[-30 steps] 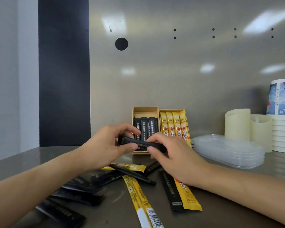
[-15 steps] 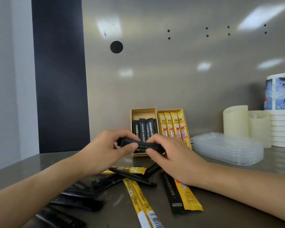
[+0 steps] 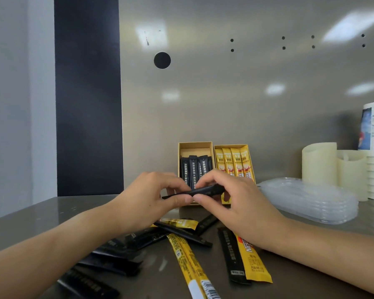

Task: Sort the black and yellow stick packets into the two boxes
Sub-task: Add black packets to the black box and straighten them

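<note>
Black stick packet (image 3: pixel 200 191) held between two hands.
Left hand (image 3: pixel 147 201) and right hand (image 3: pixel 240 208) each pinch it with curled fingers, in front of the left box (image 3: pixel 194 144) of black sticks (image 3: pixel 192 169); the right box (image 3: pixel 231 146) holds yellow sticks (image 3: pixel 233 162); more packets (image 3: pixel 188 255) litter the worktop (image 3: pixel 41 216).

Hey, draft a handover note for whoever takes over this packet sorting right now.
Hands: left hand and right hand both pinch one black packet, held crosswise in front of the boxes.
Left box: three black sticks visible, standing.
Right box: four yellow sticks.
Done: those seven are sorted.
Left: put the held packet in the left box, then sort the loose pile on the table: several loose black packets and at least three loose yellow packets.
</note>
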